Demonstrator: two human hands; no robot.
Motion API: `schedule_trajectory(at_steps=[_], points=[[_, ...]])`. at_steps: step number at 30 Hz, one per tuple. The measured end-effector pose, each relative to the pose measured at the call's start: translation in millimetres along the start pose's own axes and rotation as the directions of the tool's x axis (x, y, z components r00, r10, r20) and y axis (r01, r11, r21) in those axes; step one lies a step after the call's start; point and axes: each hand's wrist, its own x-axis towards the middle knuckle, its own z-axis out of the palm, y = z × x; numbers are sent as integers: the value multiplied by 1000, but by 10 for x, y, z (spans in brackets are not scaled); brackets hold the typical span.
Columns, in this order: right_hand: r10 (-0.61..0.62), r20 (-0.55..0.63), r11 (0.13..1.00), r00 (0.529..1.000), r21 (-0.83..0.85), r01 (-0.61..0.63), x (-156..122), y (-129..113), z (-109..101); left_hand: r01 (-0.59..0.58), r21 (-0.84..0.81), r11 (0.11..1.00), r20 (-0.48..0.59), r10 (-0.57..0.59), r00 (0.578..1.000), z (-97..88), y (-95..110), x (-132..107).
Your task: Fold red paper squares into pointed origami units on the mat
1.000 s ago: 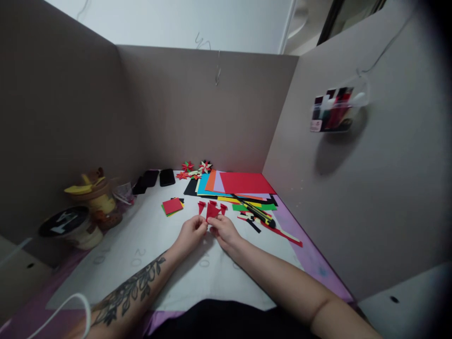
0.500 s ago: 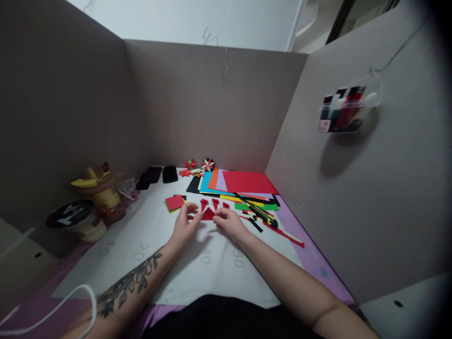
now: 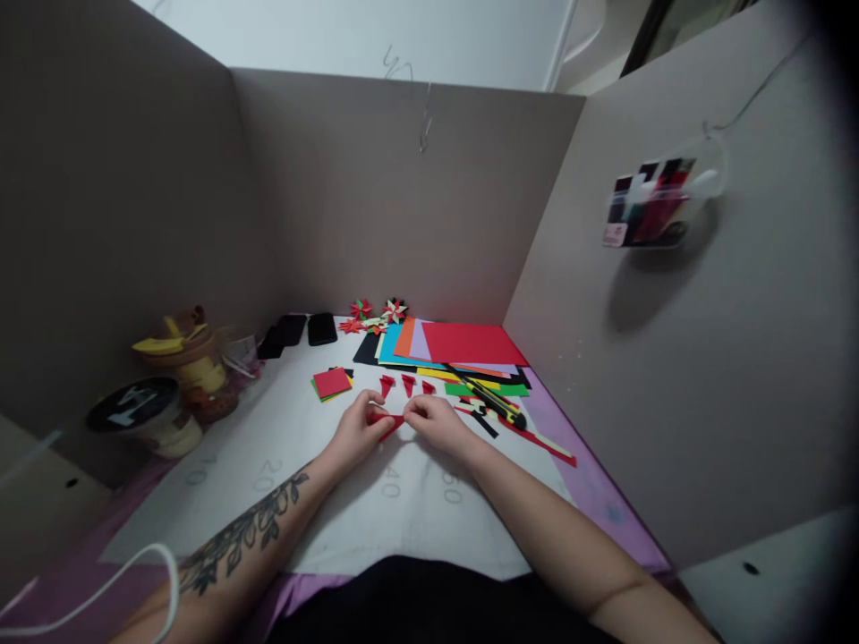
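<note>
Between my two hands is a folded piece of red paper [image 3: 390, 427], held just above the white sheet [image 3: 322, 528]. My left hand [image 3: 359, 427] pinches its left end between thumb and fingers. The fingertips of my right hand [image 3: 433, 420] are closed on its right corner. Just beyond my hands, several small folded red paper pieces [image 3: 408, 385] stand in a row. To the left of them lies a stack of paper squares [image 3: 332, 384], red on top with green and yellow edges showing below.
Coloured paper sheets [image 3: 470, 344] lie at the back right, with a yellow-black utility knife [image 3: 500, 408] and paper strips [image 3: 554, 447] nearer. Folded paper stars [image 3: 395, 310] and dark phone-like objects [image 3: 322, 329] sit at the back. Tubs and a pot [image 3: 184, 358] stand at left.
The red paper has turned from a triangle with its point away from me into a narrow slanted shape. My left hand has shifted slightly nearer, its fingers now closer around the paper.
</note>
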Motion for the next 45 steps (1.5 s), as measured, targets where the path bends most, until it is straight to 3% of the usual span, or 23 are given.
schedule_trajectory(at_steps=[5, 7, 10, 13, 19, 26, 32, 39, 45], points=[[59, 10, 988, 998, 140, -60, 64, 38, -135, -33, 29, 999, -87, 36, 996, 5, 88, -1], [87, -36, 974, 996, 214, -78, 98, 70, -213, -33, 40, 999, -144, 38, 989, -12, 72, 18], [123, -131, 951, 984, 299, -79, 115, 95, -241, 38, -47, 998, -215, -47, 976, -42, -9, 63], [50, -166, 934, 985, 357, 13, 61, 68, -92, 97, -212, 972, -223, -145, 964, -43, -99, 99], [-55, -27, 953, 998, 296, 60, -49, -22, 213, 73, -313, 947, -153, -126, 980, -11, -134, 99], [-20, -132, 954, 991, 293, 58, -17, 72, 165, 115, -362, 925, -66, -149, 987, -22, -39, 82], [-4, -192, 941, 981, 331, 69, -1, 188, 124, 92, -265, 960, -8, -98, 995, -56, -63, 76], [-107, -205, 959, 973, 238, 155, -20, 128, 108, 141, -289, 947, 33, -138, 990, -79, -75, 89], [-78, -245, 951, 966, 273, 146, -16, 157, 118, 63, -236, 970, 55, -52, 997, -120, -32, 53]])
